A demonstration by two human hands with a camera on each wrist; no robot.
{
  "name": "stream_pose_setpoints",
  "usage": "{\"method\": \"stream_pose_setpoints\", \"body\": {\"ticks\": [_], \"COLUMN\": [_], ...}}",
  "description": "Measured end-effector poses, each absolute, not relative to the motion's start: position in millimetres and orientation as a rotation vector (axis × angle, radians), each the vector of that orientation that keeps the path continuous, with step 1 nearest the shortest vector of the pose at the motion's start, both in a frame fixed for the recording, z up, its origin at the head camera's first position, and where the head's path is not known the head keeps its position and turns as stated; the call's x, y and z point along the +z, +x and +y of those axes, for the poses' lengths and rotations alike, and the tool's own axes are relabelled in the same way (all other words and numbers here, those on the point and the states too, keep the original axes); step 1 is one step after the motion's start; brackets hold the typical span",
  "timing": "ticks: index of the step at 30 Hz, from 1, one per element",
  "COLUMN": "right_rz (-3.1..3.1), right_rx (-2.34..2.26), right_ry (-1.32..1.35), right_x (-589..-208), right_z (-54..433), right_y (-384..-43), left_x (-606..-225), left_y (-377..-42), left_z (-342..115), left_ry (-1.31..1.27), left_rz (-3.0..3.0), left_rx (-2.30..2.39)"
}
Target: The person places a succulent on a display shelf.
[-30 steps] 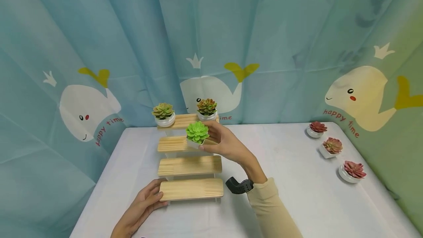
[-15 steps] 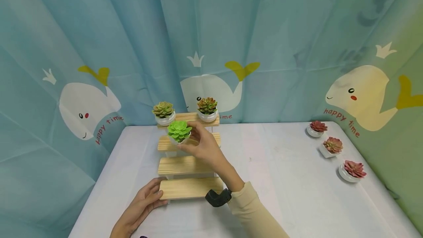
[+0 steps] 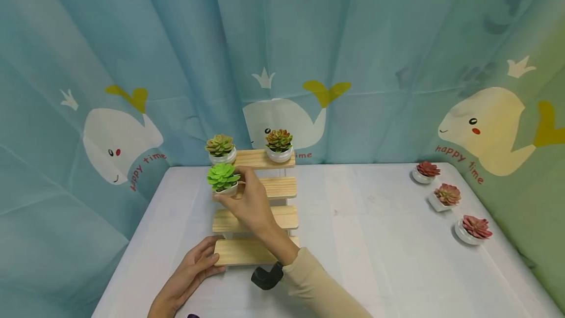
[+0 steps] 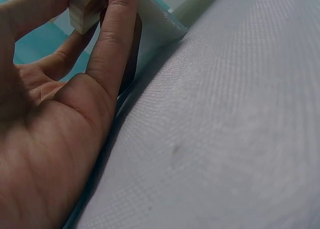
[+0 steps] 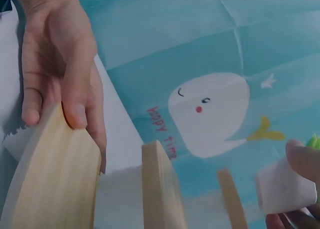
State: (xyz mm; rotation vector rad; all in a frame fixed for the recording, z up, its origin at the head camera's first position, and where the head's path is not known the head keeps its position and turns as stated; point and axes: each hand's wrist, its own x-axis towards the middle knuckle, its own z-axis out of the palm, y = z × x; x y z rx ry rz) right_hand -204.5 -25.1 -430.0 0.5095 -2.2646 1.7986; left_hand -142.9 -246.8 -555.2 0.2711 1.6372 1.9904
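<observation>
A bright green succulent in a small white square pot is pinched between the thumb and fingers of my right hand. It is at the left end of the second tier from the top, close over the board. At the lower left, my left hand grips the left end of the bottom board of a stepped wooden display stand, thumb on its top edge. On the top tier stand a yellow-green succulent at the left and a reddish-green succulent at the right, both in round white pots.
Three reddish succulents in white pots stand along the table's right side: a dark red one, a pinkish one and a red one. White cloth covers the table. A blue whale-print curtain hangs behind.
My right hand has carried the green succulent leftward along the stand, from the middle to the left end of the second tier from the top. The left hand has stayed on the bottom board.
</observation>
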Motion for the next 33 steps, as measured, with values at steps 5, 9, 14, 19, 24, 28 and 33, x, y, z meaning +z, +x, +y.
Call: {"method": "stream_pose_setpoints", "body": {"ticks": [5, 9, 14, 19, 24, 28, 33], "right_rz": [-2.297, -2.326, -2.358, -2.357, -2.363, -2.363, -2.344], "right_rx": [1.754, 1.688, 1.636, 1.614, 1.601, 1.584, 1.564], "right_ry": [0.433, 0.399, 0.37, 0.36, 0.347, 0.353, 0.351], "right_x": [-428, -430, -436, -440, -441, -441, -441], "right_z": [-34, -39, -43, -47, -49, -50, -51], "right_y": [-204, -204, -204, -205, -205, -204, -202], "left_x": [-555, -556, -556, -556, -555, -555, -555], "left_y": [-143, -142, -142, -142, -142, -142, -142], "left_z": [-247, -246, -247, -246, -246, -247, -247], "left_ry": [0.276, 0.275, 0.269, 0.254, 0.255, 0.267, 0.279], "left_rz": [1.636, 1.625, 1.641, 1.65, 1.65, 1.653, 1.645], "left_rx": [1.992, 1.995, 1.988, 1.987, 1.983, 1.985, 1.988]}}
